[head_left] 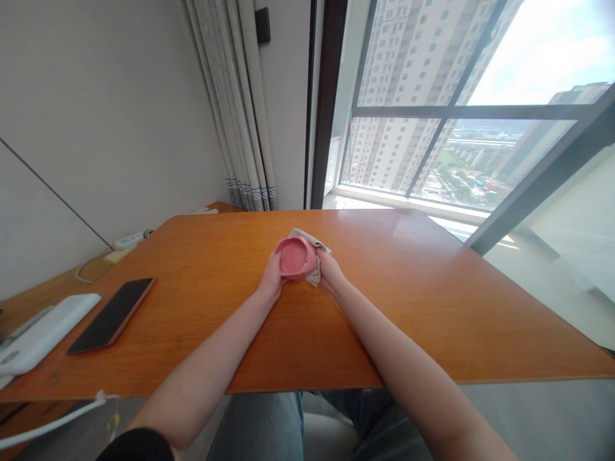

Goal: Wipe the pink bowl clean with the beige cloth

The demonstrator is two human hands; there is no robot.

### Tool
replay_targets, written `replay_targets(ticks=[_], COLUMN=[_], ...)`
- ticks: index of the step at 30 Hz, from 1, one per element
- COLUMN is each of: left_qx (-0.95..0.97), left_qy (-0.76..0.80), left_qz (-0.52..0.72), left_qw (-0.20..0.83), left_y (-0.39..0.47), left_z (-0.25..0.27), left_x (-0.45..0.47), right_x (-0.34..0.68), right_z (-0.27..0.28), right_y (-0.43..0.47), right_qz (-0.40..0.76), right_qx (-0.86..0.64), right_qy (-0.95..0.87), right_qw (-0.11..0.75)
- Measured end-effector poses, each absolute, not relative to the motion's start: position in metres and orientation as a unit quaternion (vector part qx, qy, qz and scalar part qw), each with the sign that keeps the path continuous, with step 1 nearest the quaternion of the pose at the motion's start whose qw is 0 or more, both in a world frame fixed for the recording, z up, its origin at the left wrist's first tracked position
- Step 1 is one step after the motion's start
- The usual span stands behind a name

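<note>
I have the left hand (271, 278) curled closed round one side of a pink bowl (294, 256) over the table (221, 269), my right hand (330, 269) pinching a pale cloth (314, 276) against its other side, a phone (114, 314) lying leftward.

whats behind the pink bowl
A pale cloth shows past the upper and right edges of the pink bowl, with the right hand at it. The brown table lies beyond. Whatever the bowl itself covers can't be seen.
</note>
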State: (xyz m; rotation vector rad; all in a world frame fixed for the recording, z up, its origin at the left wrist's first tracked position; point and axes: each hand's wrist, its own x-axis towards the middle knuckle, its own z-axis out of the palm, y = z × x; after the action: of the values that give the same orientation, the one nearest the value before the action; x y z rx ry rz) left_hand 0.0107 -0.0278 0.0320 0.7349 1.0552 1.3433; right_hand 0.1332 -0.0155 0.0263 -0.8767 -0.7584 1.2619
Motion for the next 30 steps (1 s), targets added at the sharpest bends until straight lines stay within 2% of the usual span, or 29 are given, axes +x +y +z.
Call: replay_targets(ticks=[4, 10, 16, 21, 26, 30], left_qx=[0.303, 0.369, 0.339, 0.396, 0.406, 0.409], left_qy=[0.435, 0.479, 0.458, 0.454, 0.488, 0.437], left_qz=[0.617, 0.505, 0.59, 0.637, 0.555, 0.621], left_qw=[0.582, 0.616, 0.572, 0.481, 0.537, 0.507], left_y=[-0.024, -0.03, -0.028, -0.022, -0.024, -0.023], left_z=[0.034, 0.035, 0.033, 0.024, 0.018, 0.023], left_x=[0.005, 0.011, 0.012, 0.005, 0.013, 0.013], right_x=[0.121, 0.148, 0.132, 0.126, 0.147, 0.141], right_z=[0.018, 0.02, 0.026, 0.023, 0.025, 0.029], right_y=[-0.018, -0.011, -0.018, -0.021, -0.016, -0.02], right_qz=[0.583, 0.538, 0.609, 0.575, 0.527, 0.559], right_qx=[-0.367, -0.431, -0.377, -0.382, -0.448, -0.424], right_qy=[-0.29, -0.3, -0.288, -0.266, -0.27, -0.316], right_qw=[0.664, 0.659, 0.636, 0.673, 0.67, 0.638])
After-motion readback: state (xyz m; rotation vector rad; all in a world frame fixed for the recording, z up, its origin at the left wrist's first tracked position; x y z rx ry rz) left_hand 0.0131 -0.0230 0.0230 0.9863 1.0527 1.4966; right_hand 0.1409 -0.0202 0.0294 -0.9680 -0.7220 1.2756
